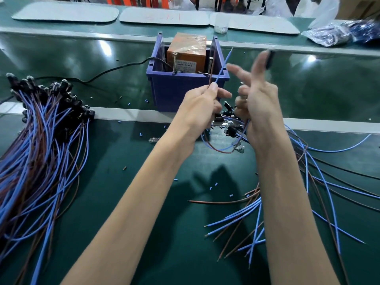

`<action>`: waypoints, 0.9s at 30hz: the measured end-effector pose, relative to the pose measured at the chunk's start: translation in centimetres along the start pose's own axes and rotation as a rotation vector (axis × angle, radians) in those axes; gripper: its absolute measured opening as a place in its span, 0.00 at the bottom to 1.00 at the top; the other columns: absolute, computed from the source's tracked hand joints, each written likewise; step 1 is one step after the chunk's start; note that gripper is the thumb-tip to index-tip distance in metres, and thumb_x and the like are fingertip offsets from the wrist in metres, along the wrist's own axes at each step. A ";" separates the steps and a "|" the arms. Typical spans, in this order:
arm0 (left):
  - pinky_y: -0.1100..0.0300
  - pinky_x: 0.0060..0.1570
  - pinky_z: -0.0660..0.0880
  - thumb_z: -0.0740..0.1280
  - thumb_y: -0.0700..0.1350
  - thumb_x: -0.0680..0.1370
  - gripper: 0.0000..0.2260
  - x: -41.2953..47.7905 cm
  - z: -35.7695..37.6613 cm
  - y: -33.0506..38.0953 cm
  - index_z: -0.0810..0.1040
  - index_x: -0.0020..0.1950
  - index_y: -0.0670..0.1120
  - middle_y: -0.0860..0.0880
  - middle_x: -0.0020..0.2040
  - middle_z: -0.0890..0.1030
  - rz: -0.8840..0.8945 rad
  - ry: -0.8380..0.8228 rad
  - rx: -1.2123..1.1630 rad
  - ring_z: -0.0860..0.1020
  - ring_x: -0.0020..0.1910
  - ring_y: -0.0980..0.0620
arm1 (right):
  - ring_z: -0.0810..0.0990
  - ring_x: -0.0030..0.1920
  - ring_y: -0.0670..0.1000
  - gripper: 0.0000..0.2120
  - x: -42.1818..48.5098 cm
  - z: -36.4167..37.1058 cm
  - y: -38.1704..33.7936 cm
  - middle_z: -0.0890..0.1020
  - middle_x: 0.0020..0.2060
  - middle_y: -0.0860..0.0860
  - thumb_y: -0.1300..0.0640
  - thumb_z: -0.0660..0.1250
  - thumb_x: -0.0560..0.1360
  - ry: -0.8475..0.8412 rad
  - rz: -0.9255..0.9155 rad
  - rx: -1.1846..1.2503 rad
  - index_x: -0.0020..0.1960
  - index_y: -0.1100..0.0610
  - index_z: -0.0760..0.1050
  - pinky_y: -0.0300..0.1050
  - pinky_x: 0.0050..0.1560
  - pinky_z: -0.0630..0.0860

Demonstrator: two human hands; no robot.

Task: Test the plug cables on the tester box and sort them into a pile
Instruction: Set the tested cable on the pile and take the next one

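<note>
The left hand (202,103) pinches a blue and brown cable (223,66) tight, just in front of the blue tester box (174,89). The right hand (257,99) is blurry, fingers spread, a black plug (270,58) at its tips; I cannot tell if it grips. The pile (41,130) lies far left

Bare bench (115,145) open near centre, between sorted cable pile (41,151) left and loose cables (244,208) right. Tester box (174,89) blocks far centre, its cord (115,68) trailing left.
</note>
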State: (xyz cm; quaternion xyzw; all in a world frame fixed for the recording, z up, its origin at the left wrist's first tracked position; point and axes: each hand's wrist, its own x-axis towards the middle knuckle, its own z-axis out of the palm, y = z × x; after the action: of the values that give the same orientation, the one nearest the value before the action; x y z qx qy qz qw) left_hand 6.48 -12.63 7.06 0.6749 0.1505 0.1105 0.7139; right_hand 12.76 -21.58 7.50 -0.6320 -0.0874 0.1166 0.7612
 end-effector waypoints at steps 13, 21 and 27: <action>0.67 0.42 0.73 0.58 0.40 0.83 0.14 0.4 0.8 -1.1 0.76 0.66 0.48 0.45 0.46 0.84 0.051 0.201 -0.235 0.77 0.32 0.66 | 0.79 0.26 0.42 0.10 -0.9 0.0 0.2 0.81 0.27 0.49 0.59 0.70 0.75 -0.213 0.075 -0.037 0.36 0.58 0.81 0.29 0.21 0.67; 0.74 0.33 0.67 0.57 0.37 0.83 0.15 0.4 0.2 -1.3 0.76 0.63 0.52 0.59 0.31 0.81 0.156 0.084 0.045 0.72 0.27 0.65 | 0.75 0.25 0.42 0.08 -1.0 -0.2 -0.3 0.76 0.28 0.51 0.63 0.69 0.74 -0.223 0.131 0.026 0.36 0.58 0.78 0.30 0.20 0.64; 0.53 0.60 0.75 0.59 0.45 0.83 0.17 0.9 -1.2 -0.9 0.71 0.71 0.47 0.53 0.40 0.82 0.144 0.190 0.226 0.80 0.47 0.53 | 0.84 0.34 0.46 0.11 -0.5 0.1 -0.3 0.84 0.34 0.51 0.64 0.63 0.78 -0.124 0.136 0.047 0.38 0.56 0.70 0.30 0.17 0.58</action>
State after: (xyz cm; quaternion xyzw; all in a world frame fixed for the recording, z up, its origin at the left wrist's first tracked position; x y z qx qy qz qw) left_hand 6.81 -11.23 6.01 0.7465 0.1801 0.2069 0.6062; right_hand 12.28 -21.73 7.86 -0.6099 -0.0883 0.2088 0.7594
